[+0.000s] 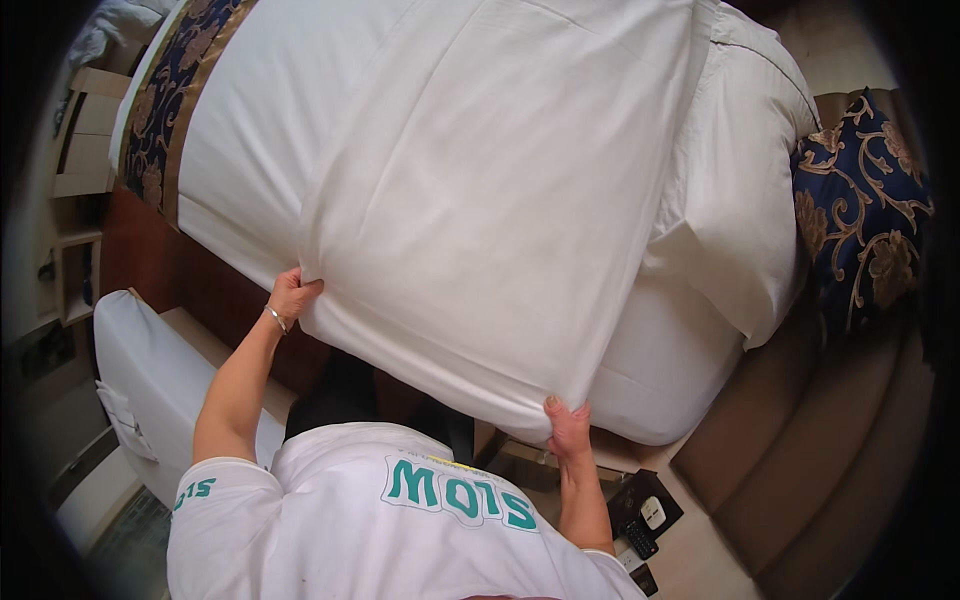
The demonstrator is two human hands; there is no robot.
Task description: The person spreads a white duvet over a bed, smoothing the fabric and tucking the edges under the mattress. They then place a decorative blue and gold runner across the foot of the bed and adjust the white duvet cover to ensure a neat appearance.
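A white duvet (pixel 520 190) lies over the bed, its upper part folded back into a broad band. My left hand (pixel 291 297), with a bracelet at the wrist, is closed on the duvet's near edge at the left end of this band. Farther right, my right hand (pixel 568 428) grips the same edge near the fold's corner, thumb on top. Between both hands the edge hangs over the bed's near side. White pillows (pixel 735 170) lie at the bed's right end, next to the fold. The white-covered mattress (pixel 670 375) shows below them.
A navy and gold bed runner (pixel 165 120) crosses the bed's far left. A patterned navy cushion (pixel 865 215) leans by the brown padded headboard (pixel 800 440). At lower right, a nightstand holds a remote control (pixel 640 538). A white-covered piece of furniture (pixel 165 370) stands at left.
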